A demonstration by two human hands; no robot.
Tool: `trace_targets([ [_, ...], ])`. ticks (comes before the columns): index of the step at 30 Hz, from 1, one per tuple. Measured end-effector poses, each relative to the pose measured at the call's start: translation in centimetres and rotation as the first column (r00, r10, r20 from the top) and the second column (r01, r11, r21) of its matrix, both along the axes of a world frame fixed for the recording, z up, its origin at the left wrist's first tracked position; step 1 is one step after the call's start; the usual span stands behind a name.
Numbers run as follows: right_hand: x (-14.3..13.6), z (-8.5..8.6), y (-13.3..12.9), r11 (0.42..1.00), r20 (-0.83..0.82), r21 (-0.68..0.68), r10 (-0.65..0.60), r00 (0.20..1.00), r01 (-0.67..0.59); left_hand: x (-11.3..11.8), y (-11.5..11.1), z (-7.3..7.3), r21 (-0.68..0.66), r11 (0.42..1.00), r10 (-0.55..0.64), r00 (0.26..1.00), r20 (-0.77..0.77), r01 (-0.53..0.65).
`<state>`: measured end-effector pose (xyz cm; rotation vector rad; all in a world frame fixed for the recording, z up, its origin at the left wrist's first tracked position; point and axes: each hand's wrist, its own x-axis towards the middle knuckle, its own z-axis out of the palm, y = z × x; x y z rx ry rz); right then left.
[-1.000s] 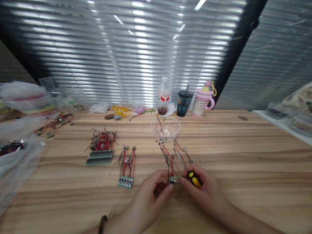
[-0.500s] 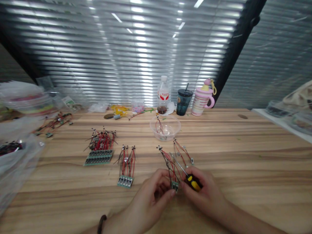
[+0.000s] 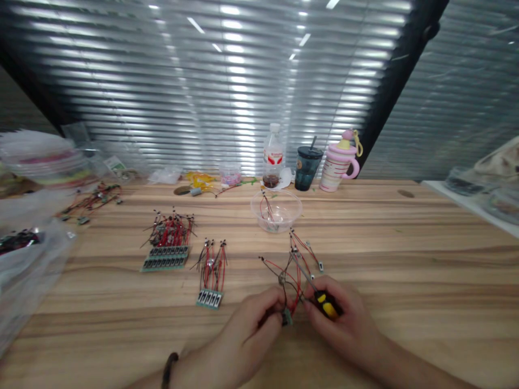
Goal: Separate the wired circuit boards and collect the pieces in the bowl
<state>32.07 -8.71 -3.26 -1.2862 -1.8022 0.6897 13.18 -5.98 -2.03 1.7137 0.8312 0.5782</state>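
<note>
Between the thumb and fingers of my left hand (image 3: 259, 321) is a small green circuit board (image 3: 287, 317) with red and black wires. My fingers cover part of it. My right hand (image 3: 338, 313) is closed around a screwdriver (image 3: 326, 306) with a black and yellow handle; its metal shaft points up and left across the wires. Just beyond my hands lie loose wired switch boards (image 3: 320, 266). Left of my hands, a wired strip of switch boards (image 3: 210, 298) rests on the table, and farther left is a larger wired group (image 3: 165, 262) in two rows.
A clear plastic bowl (image 3: 276, 219) with a few wires in it stands ahead. Behind it are a bottle (image 3: 273, 156), a dark tumbler (image 3: 308, 168) and a pink mug (image 3: 338, 168). Plastic bags (image 3: 36, 270) and tangled wired parts (image 3: 95, 201) lie at the left.
The board in my left hand has tilted, and its wires have spread apart, one end swinging lower left. My right hand has shifted slightly right with the screwdriver.
</note>
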Motion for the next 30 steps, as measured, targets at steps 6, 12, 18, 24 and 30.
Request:
trace_targets([
  [6,0.0,0.1,0.0,0.998,0.082,0.050,0.030,0.996,-0.035,0.4,0.2,-0.8,-0.121,0.983,0.151,0.984,0.094,-0.139],
  [12,0.2,0.0,0.1,0.998,0.120,0.017,0.058,0.991,-0.060,1.0,0.3,-1.8,-0.289,0.940,0.227,0.964,0.139,-0.180],
  [18,0.2,-0.3,0.4,1.000,0.146,-0.009,0.017,0.989,-0.016,0.7,-0.1,-1.8,-0.117,0.958,0.279,0.947,0.161,-0.262],
  [24,0.4,-0.8,0.6,0.997,0.173,0.058,0.031,0.984,-0.041,0.5,-0.3,-1.7,-0.075,0.908,0.416,0.863,0.286,-0.412],
  [30,0.5,-1.0,0.7,0.991,0.188,0.127,0.023,0.982,-0.048,1.1,0.7,-2.0,-0.324,0.885,0.423,0.868,0.261,-0.334],
])
